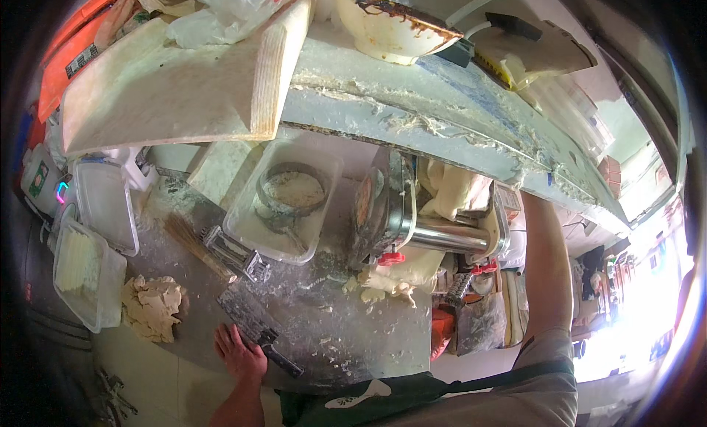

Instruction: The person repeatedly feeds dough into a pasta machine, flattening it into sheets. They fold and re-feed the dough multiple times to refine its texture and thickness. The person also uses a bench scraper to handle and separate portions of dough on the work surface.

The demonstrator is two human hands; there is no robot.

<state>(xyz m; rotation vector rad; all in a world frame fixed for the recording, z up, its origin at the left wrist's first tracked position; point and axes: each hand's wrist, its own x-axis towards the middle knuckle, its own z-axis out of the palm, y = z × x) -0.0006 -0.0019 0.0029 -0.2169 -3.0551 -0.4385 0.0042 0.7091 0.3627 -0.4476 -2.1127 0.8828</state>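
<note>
My left hand (240, 352) rests at the near edge of the floury metal table (326, 338), thumb apart from the fingers, holding nothing. Right beside it lies a cleaver (251, 311), flour-dusted, its dark handle pointing toward me. My right arm (547, 261) reaches forward on the right, and the shelf above hides the hand. Left of that arm stands a dough sheeter (450, 236) with a steel roller and red knobs. Pale dough (455, 189) sits in its top, and more dough (406, 269) hangs below the roller onto the table.
A clear plastic bin (281, 245) holds flour and a round sieve (293, 189). A brush (199, 247) and a metal roller attachment (237, 253) lie beside it. Rough dough (152, 308) sits at left by a plastic tub (88, 275). A crusted metal shelf (397, 118) overhangs the table.
</note>
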